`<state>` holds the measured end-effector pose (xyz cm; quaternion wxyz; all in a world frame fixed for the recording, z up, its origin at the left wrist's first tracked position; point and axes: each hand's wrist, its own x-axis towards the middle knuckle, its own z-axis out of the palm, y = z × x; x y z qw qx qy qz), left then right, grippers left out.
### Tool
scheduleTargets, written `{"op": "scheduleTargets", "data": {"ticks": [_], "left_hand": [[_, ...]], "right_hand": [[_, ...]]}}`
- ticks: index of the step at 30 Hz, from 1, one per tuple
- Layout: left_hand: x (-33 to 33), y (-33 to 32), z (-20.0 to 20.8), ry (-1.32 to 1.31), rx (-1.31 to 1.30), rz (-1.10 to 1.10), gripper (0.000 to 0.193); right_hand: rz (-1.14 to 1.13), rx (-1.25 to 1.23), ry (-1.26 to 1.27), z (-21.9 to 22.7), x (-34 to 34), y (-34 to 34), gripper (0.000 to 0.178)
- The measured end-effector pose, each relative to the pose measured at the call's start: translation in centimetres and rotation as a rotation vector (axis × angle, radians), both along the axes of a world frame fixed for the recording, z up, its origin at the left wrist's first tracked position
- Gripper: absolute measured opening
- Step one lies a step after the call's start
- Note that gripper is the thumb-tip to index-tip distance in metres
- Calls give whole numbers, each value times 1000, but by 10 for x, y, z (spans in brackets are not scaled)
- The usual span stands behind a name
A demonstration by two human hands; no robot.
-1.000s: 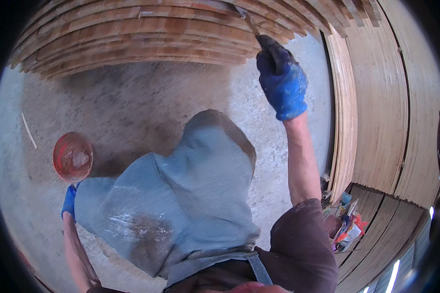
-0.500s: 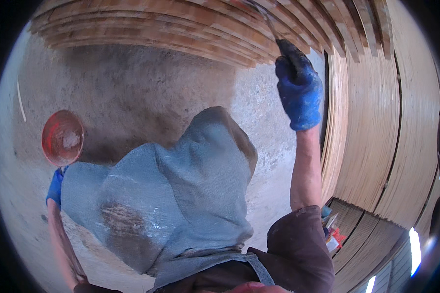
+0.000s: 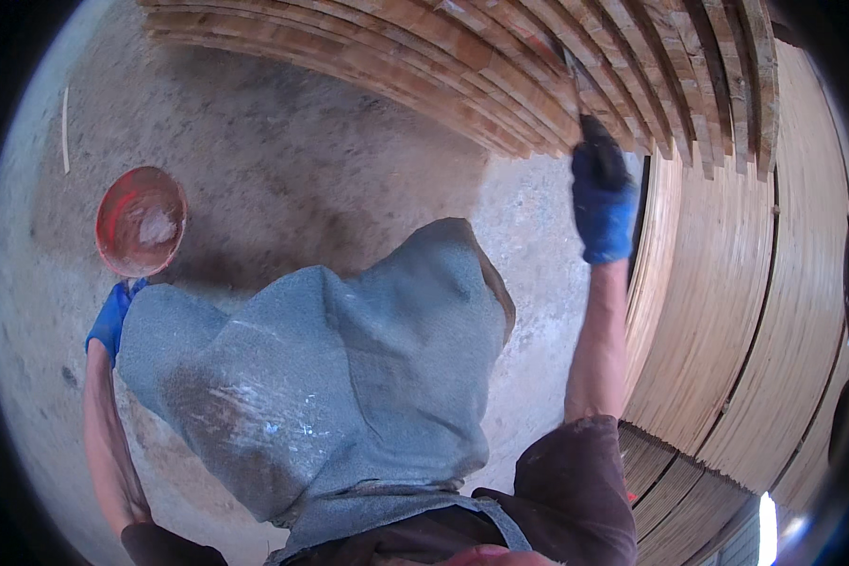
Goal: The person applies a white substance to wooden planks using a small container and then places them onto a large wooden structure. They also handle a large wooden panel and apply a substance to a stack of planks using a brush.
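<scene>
My left hand [image 3: 110, 319], in a blue glove, is closed at the near rim of a red bowl [image 3: 110, 229], holding it out to the left. A lump of pale paste [image 3: 157, 226] lies inside the bowl. On the right, my right hand [image 3: 605, 215] in a blue, dark-stained glove is wrapped round a dark-handled tool with a thin metal blade [image 3: 573, 80]. The blade meets the edges of the wooden boards [image 3: 500, 77] stacked at the top of the view. Its exact shape is hard to make out.
A grey-blue apron [image 3: 396, 349] with pale smears covers my front and legs. Tall stacks of thin wooden sheets [image 3: 717, 302] stand along the right side. Below lies a stained concrete floor [image 3: 283, 179], with a thin pale strip [image 3: 65, 132] at far left.
My right hand and the tool have shifted right and a little lower in the view. The bowl and left hand sit slightly higher, and more of the boards shows.
</scene>
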<state>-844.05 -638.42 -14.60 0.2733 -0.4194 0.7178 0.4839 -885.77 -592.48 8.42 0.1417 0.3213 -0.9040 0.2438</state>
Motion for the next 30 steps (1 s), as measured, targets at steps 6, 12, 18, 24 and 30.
{"op": "scheduleTargets", "data": {"ticks": [6, 12, 18, 24, 30], "left_hand": [[7, 1, -14, 28, 78, 95, 42], [26, -4, -34, 73, 145, 140, 40], [33, -19, -77, 147, 228, 125, 38], [38, -24, -78, 195, 328, 210, 31], [14, -12, -55, 102, 140, -15, 33]], "right_hand": [[53, 151, -265, -5, 54, -27, 33], [-42, -77, -100, 5, 21, 48, 34], [66, 101, -279, -56, 23, 53, 30], [-21, 126, -570, -86, 105, 31, 33], [-80, 75, -497, -91, 100, 62, 33]]}}
